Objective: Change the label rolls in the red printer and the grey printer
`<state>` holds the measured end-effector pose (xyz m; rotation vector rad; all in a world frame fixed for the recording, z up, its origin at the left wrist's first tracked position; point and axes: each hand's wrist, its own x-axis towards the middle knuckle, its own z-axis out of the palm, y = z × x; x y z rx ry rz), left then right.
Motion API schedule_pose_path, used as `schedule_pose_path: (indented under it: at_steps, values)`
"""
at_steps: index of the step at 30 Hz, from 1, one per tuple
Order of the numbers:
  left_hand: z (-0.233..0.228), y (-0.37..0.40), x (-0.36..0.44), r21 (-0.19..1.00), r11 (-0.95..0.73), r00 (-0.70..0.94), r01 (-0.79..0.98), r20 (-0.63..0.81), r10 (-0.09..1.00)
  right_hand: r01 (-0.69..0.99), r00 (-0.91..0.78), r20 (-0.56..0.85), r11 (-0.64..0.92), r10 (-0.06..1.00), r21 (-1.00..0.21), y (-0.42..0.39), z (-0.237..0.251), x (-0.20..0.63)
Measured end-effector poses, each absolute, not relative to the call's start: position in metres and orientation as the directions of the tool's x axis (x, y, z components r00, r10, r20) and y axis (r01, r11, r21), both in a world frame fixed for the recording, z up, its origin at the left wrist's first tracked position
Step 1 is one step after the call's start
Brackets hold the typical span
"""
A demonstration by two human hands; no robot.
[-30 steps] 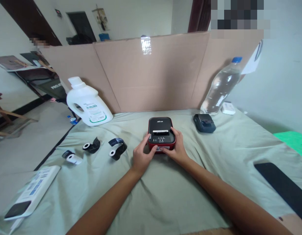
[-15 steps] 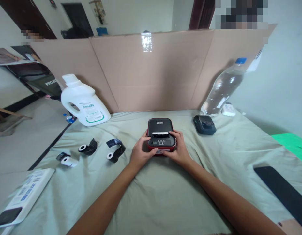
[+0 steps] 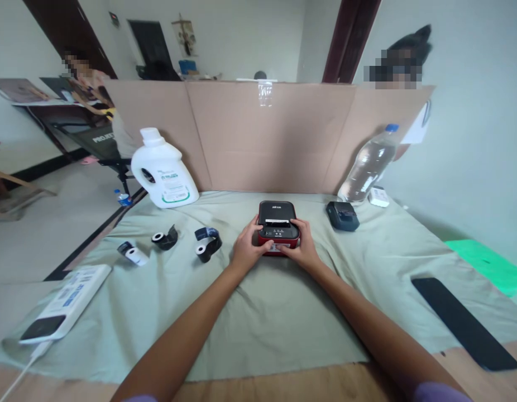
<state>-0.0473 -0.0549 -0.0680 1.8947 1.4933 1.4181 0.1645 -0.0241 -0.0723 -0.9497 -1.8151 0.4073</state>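
A small black and red label printer (image 3: pixel 277 218) sits on a pale green cloth (image 3: pixel 267 312) in the middle of the table. My left hand (image 3: pixel 246 250) grips its left front corner, thumb on the top edge. My right hand (image 3: pixel 302 249) holds its right front corner the same way. Three label rolls lie to the left: a white one (image 3: pixel 135 255), a black-wrapped one (image 3: pixel 164 239) and a dark one (image 3: pixel 207 246).
A white detergent jug (image 3: pixel 164 174) and a clear water bottle (image 3: pixel 367 166) stand against a cardboard screen (image 3: pixel 267 137). A second dark printer (image 3: pixel 343 215) lies right of my hands. A white device (image 3: pixel 66 302) lies front left, a black slab (image 3: pixel 463 321) front right.
My view has pulled back and risen, so the table's wooden front edge shows. Both hands have stayed on the printer, the left thumb shifting onto its top.
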Motion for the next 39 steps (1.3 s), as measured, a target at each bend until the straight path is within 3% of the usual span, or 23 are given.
schedule_pose_path:
  at_steps: [21, 33, 39]
  values:
    - [-0.068, -0.053, -0.047, 0.772, -0.355, -0.053, 0.528, 0.447, 0.893, 0.421, -0.198, 0.595, 0.616, 0.779, -0.666, -0.028, -0.08, 0.164]
    - [-0.069, -0.066, -0.052, 0.605, -0.495, 0.028, 0.624, 0.615, 0.788, 0.389, -0.195, 0.561, 0.589, 0.804, -0.709, -0.03, -0.083, 0.165]
    - [-0.068, -0.061, -0.054, 0.694, -0.451, -0.012, 0.561, 0.551, 0.834, 0.367, -0.189, 0.513, 0.545, 0.837, -0.754, -0.032, -0.084, 0.166]
